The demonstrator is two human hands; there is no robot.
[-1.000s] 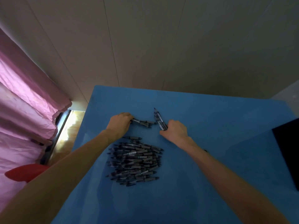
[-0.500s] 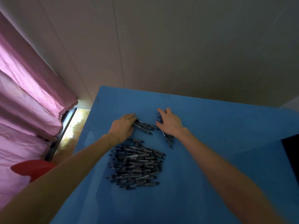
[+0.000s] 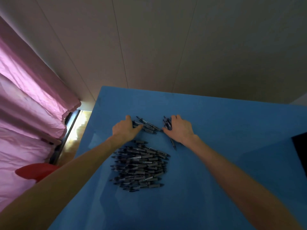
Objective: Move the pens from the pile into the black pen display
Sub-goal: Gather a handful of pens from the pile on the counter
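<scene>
Right hand had slid back over its pen bundle, fingers now curled round it. Pile lay mid blue table, near side of both hands. Left hand pinched small pen bunch. Black display at right edge.

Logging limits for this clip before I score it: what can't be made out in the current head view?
- Black pen display: cut off by the right edge; its slots and any pens inside are unseen.
- Pens under the right hand: the hand covers them; count unclear.
- Left hand: its grip on the small bunch of pens is unclear.
- Pen pile: dim; labels unreadable.
</scene>
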